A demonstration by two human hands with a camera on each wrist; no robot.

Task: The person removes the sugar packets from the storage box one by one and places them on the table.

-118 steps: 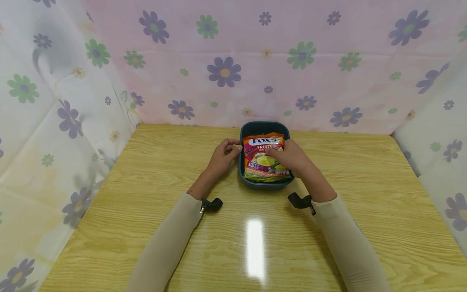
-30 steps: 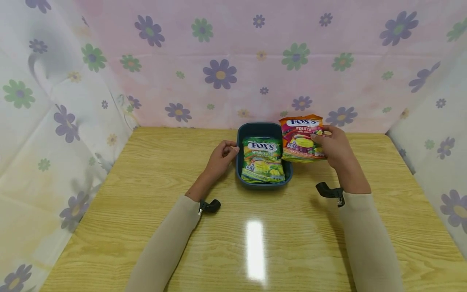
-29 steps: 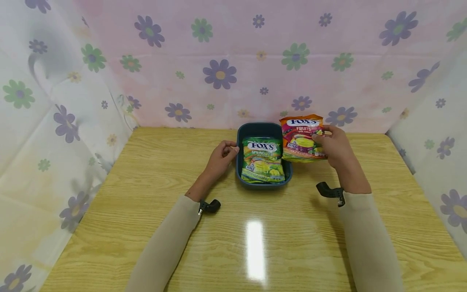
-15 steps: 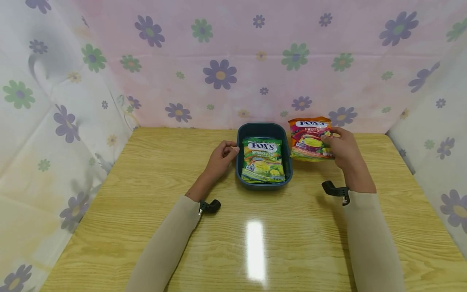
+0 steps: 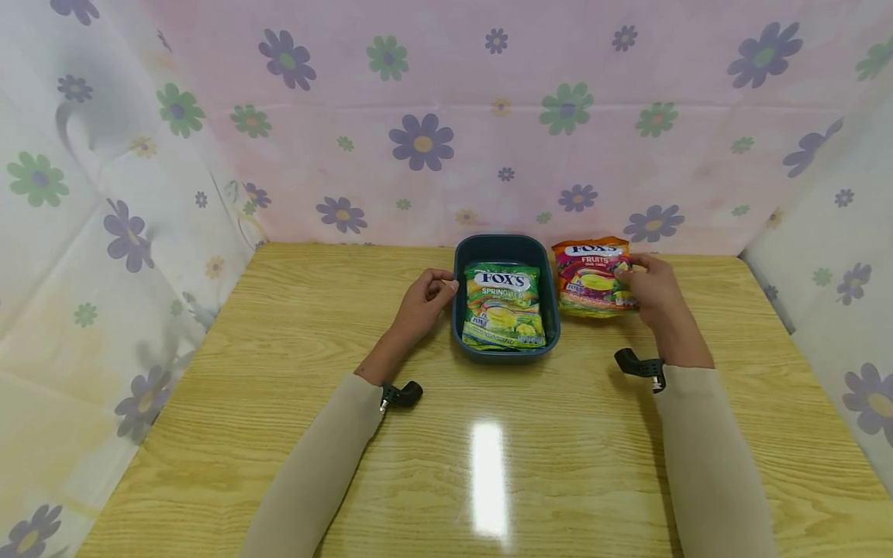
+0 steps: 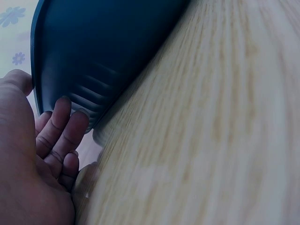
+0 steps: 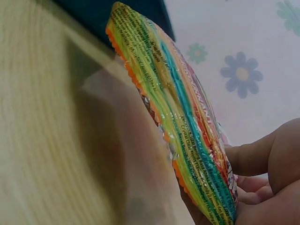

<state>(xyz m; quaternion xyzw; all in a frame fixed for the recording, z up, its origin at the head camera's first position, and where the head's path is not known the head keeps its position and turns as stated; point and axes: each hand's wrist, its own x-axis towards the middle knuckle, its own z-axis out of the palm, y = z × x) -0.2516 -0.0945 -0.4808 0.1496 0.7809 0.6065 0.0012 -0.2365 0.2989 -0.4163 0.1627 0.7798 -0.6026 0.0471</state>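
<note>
While the right hand [image 5: 656, 288] pinches the orange packet [image 5: 593, 279] by its 3 o'clock edge, thumb over the printed front, the left hand [image 5: 422, 300] rests against the dark blue bin [image 5: 505, 356] at 9 o'clock. Left fingers relaxed and loosely bent beside the outer wall, thumb tip touching the rim.

Orange packet, lettered FOX'S FRUITS, sits just beside the bin at its 3 o'clock, outside the rim. Right wrist view has it tilted up on edge, text-covered underside showing; cannot tell whether its lower edge touches the table [image 5: 314, 310].

Green packet [image 5: 504, 310], lettered FOX'S SPRING TEA, lies face up inside the bin, nearer the 6 o'clock end; bare bin floor shows towards 12.

Wood-grain table beneath; bright light reflection [image 5: 488, 477] at 6 o'clock of the bin. Pink flowered cloth [image 5: 460, 70] at 12, white flowered cloth [image 5: 91, 256] at 9. Both forearms in beige sleeves [image 5: 314, 473], reaching in from about 7 and 5 o'clock, a small black wrist device [image 5: 402, 394] on each.
</note>
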